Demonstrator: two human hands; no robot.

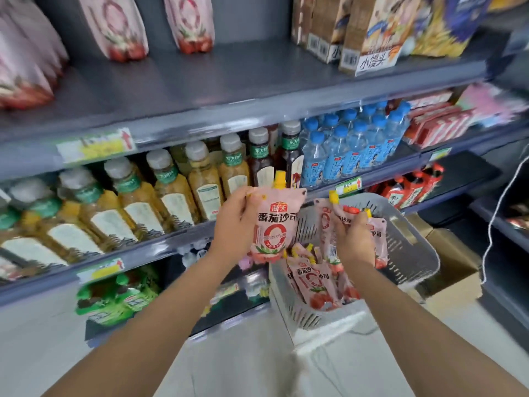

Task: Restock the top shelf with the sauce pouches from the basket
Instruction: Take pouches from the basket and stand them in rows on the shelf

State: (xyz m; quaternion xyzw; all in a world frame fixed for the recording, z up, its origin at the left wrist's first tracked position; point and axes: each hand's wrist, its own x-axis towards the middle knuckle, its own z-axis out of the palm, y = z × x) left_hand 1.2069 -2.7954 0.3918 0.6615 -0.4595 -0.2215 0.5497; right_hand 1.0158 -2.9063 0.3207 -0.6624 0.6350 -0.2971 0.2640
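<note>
Pouches fill both hands in the head view, at the middle of the frame. The left hand has its fingers and thumb curled round the left edge of one pink sauce pouch, held upright with its yellow cap up. The right hand grips a bunch of further pouches near their yellow caps, just above the grey basket at the lower right of centre. More pouches lie heaped in it. The top shelf runs across the upper part of the frame. Its middle stretch is bare, between standing pouches at the upper left and cartons at the upper right.

To do this step well, I judge, the single pouch should go up first. It should stand on its base in the bare stretch beside the standing ones, printed face out, pushed back so a row can form in front. The bunch in the right hand looks likelier to slip, so a firm grip below the caps and feeding one at a time would help.

The pouch front reads 海天 in a red badge, then 番茄沙司, with a big red ring below. Green neck labels on the bottles on the shelf beneath read 东方树叶, partly blurred. A white tag on the cartons reads 小馒头. Price tags on the shelf edges are too blurred to read.
</note>
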